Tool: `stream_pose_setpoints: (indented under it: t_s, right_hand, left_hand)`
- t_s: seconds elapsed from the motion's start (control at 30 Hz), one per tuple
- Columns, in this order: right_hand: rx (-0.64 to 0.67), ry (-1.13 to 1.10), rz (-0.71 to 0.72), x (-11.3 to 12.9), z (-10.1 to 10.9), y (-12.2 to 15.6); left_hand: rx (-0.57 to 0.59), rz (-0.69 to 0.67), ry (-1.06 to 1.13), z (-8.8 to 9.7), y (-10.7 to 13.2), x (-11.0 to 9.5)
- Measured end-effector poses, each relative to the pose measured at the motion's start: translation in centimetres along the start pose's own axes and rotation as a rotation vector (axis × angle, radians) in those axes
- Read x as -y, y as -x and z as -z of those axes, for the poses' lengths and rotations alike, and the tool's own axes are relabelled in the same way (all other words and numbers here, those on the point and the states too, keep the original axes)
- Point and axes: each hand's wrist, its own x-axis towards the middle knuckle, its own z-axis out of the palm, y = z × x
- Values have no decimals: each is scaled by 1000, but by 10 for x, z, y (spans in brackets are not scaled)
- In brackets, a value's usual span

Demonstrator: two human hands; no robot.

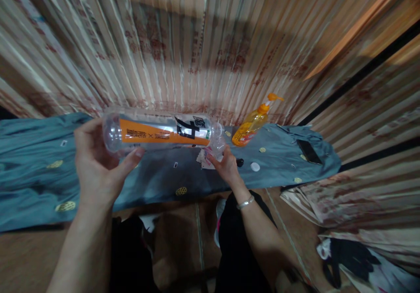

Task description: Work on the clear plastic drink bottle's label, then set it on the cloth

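A large clear plastic bottle with an orange and silver label lies sideways in the air above the cloth. My left hand grips it round the base, thumb below and fingers behind. At the neck end, my right hand pinches a small clear plastic piece close against the bottle's mouth; its exact shape is blurred. Some crumpled paper lies beneath that hand. Beside it on the cloth are a small black object and a white round disc.
An orange pump bottle with yellow liquid stands to the right, near the curtain. A black phone lies further right on the blue-green cloth. Clothes are heaped at lower right.
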Motion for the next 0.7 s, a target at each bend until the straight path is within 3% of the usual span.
stream_pose_setpoints:
  t_s: [0.3,0.7]
  right_hand:
    - [9,18,39,2,-1,1]
    - [-10,41,44,6,-1,4]
  left_hand:
    - [33,-87,-29,-1,-3,-5]
    - [42,-76,-45,3,-3,-13]
